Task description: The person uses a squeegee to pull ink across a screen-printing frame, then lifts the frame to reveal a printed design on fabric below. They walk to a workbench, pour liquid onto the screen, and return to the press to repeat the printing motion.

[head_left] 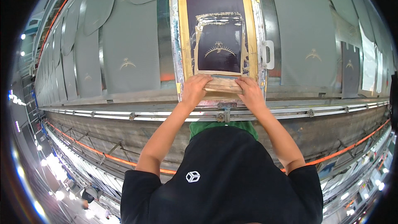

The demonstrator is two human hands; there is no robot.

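A wooden-handled squeegee (224, 84) lies crosswise at the near end of a screen printing frame (175, 37). My left hand (196, 88) grips its left end and my right hand (251, 93) its right end, fingers over the top edge. Beyond the squeegee, the dark mesh (219, 33) carries a pale crown-like arched design (219, 50), ringed by smeared cream-coloured ink. Yellow tape (251, 29) runs down the inner sides of the frame. The squeegee's blade is hidden beneath the wood. A white handle (269, 54) sticks out from the frame's right side.
Grey fabric pieces with small printed emblems (127, 64) line the long table left and right. A metal rail (166, 113) with clamps runs along its near edge. Behind me, an orange tube (120, 160) follows another long table. A person (88, 196) is far off at lower left.
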